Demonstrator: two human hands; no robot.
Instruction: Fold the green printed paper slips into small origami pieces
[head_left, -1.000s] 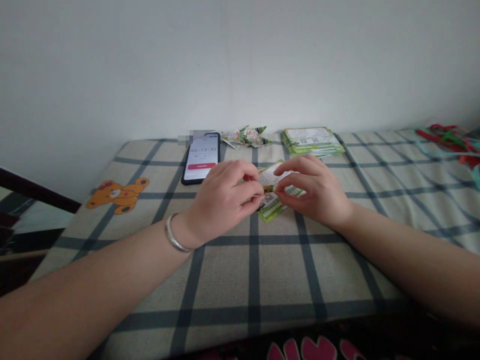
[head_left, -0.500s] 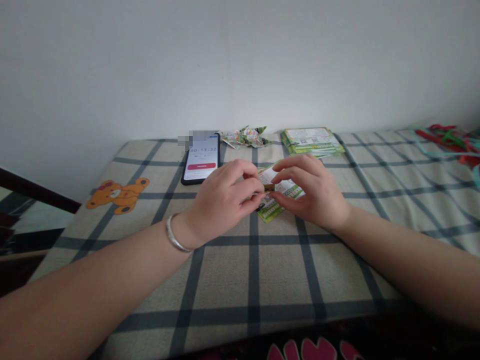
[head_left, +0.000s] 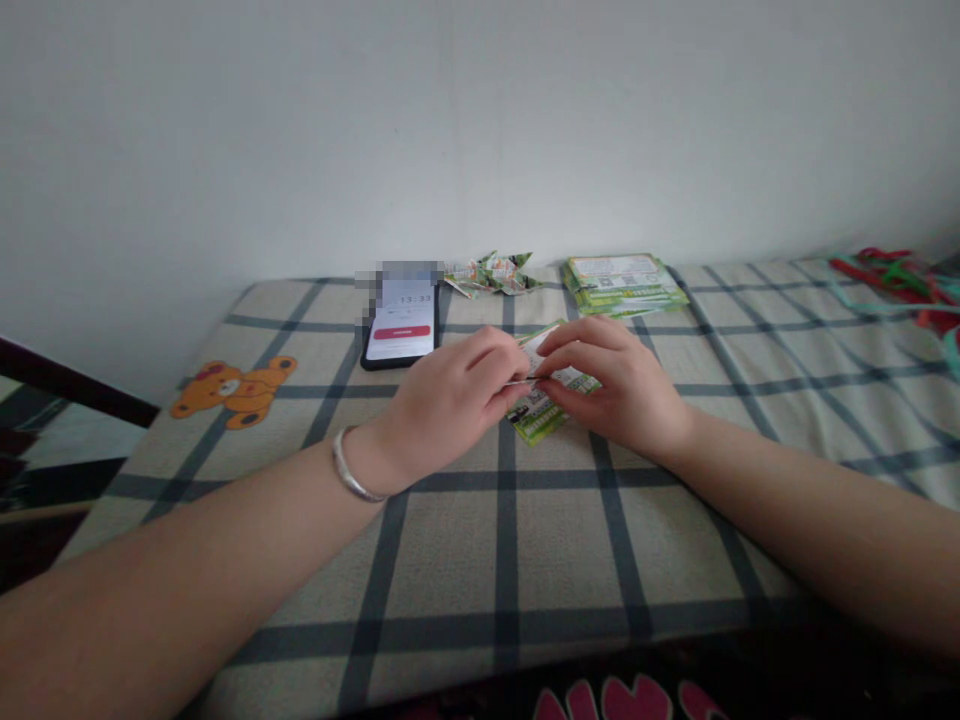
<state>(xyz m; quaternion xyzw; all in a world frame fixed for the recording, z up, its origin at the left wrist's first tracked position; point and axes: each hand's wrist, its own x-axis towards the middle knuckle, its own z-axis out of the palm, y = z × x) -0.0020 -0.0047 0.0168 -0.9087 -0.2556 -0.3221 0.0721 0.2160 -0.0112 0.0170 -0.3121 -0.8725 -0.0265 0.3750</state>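
Note:
My left hand (head_left: 469,385) and my right hand (head_left: 611,375) meet over the table, both closed in a pinch. Between the fingertips is a thin folded piece of paper (head_left: 529,380), seen almost edge-on and mostly hidden by the fingers. Beneath them lies a green-and-white printed leaflet (head_left: 536,428), partly covered by both hands. A silver bangle circles my left wrist.
A phone (head_left: 403,345) showing a timer lies behind my left hand. Pointed folded paper shapes (head_left: 499,275) and a stack of leaflets (head_left: 626,285) sit near the wall. Tangled coloured strips (head_left: 900,280) lie far right on the checked tablecloth (head_left: 450,570).
The paper between my fingers has turned and now looks thinner. My left fingers have closed a little more, and my right hand has shifted slightly left and down.

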